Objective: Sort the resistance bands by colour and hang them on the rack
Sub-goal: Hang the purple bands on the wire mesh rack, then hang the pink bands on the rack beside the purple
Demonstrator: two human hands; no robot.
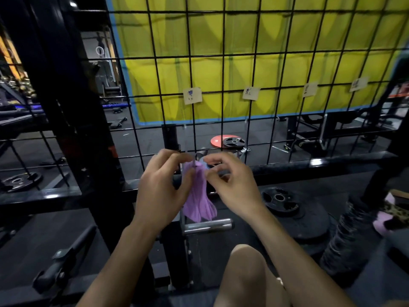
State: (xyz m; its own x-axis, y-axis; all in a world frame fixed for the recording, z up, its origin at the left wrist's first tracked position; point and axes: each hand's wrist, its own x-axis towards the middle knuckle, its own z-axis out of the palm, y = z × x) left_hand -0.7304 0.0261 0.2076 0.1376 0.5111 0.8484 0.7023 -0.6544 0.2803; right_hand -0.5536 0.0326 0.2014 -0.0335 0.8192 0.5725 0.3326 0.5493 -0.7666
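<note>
Hanging the purple resistance band (199, 193) is the step in hand, by the look of it. The band sits bunched near the middle of the view, its top at a small hook (194, 161) low on the wire grid rack (223, 85), its folds drooping toward six o'clock. The left hand (162, 189) pinches the band's upper edge from nine o'clock; the right hand (230, 185) pinches at three o'clock, fingers curled around the top of the fabric. To do it well, the person should spread the loop open, slip it fully over the hook, and check against the paper label (192, 95) at twelve o'clock, though its marking is too small to read.
</note>
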